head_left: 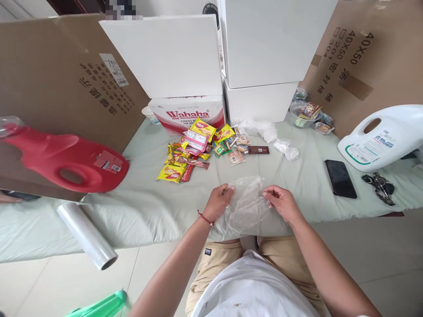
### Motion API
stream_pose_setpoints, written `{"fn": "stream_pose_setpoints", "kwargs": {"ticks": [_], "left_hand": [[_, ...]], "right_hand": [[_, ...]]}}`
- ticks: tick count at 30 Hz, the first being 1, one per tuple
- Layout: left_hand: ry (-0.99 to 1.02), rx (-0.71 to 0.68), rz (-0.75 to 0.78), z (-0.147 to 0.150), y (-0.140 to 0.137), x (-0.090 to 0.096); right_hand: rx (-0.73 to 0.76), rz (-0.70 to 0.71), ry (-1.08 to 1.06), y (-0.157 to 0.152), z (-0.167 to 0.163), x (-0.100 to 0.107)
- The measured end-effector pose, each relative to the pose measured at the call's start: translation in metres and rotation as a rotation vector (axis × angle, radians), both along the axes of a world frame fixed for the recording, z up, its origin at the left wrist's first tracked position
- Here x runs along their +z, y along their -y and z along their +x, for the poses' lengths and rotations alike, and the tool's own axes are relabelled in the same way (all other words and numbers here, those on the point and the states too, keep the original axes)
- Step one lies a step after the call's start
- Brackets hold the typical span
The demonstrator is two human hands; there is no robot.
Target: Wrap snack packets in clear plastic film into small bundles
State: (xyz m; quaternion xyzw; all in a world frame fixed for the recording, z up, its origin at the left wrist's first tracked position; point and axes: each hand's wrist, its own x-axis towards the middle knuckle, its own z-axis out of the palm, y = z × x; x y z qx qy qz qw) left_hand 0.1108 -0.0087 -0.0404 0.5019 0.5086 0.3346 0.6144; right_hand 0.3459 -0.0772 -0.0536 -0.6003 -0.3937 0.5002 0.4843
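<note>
A clear plastic bag [247,204] is stretched between my two hands at the table's front edge. My left hand [218,201] pinches its left side, thumb against fingers. On the other side, my right hand [280,202] grips the right edge the same way. The bag looks flat and see-through, with nothing visible inside. Just beyond it lies a pile of wrapped snacks, among them a yellow snack packet [172,173], a pink packet [197,140] and a dark brown bar [258,150].
Crumpled clear plastic [287,149] lies right of the snacks. A red jug [76,160] and a plastic film roll [87,237] are at left. A black phone [341,178], keys [380,187] and a white detergent jug [380,138] are at right. A Wahaha box [188,112] stands behind.
</note>
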Motion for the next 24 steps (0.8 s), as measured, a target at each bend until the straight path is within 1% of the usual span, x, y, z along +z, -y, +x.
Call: {"fn": "stream_pose_setpoints", "kwargs": {"ticks": [2, 5, 7, 9, 12, 16, 18, 19, 21, 23, 24], "left_hand": [[-0.007, 0.176, 0.028, -0.004, 0.001, -0.005], [-0.030, 0.315, 0.060, -0.015, 0.004, -0.010], [-0.054, 0.392, 0.081, -0.021, 0.009, -0.013], [-0.079, 0.438, 0.100, -0.024, 0.015, -0.015], [-0.102, 0.451, 0.114, -0.024, 0.023, -0.017], [-0.084, 0.457, 0.099, -0.026, 0.026, -0.012], [-0.067, 0.454, 0.100, -0.031, 0.026, -0.009], [-0.064, 0.448, 0.100, -0.033, 0.027, -0.008], [-0.070, 0.430, 0.089, -0.038, 0.028, -0.008], [-0.083, 0.401, 0.084, -0.040, 0.030, -0.008], [-0.082, 0.383, 0.087, -0.039, 0.032, -0.007]], "right_hand": [[-0.066, -0.022, 0.026, 0.007, 0.006, -0.002], [-0.144, -0.045, 0.030, 0.024, 0.014, -0.001], [-0.158, -0.077, 0.044, 0.037, 0.018, 0.001], [-0.099, -0.129, 0.070, 0.050, 0.022, 0.003], [0.001, -0.195, 0.134, 0.063, 0.027, 0.004], [-0.001, -0.215, 0.220, 0.068, 0.037, 0.010], [0.040, -0.209, 0.308, 0.064, 0.047, 0.017], [0.043, -0.184, 0.394, 0.059, 0.053, 0.022], [-0.013, -0.065, 0.631, 0.040, 0.064, 0.034], [-0.085, 0.094, 0.849, 0.008, 0.070, 0.044], [-0.067, 0.142, 0.906, -0.010, 0.069, 0.048]]}}
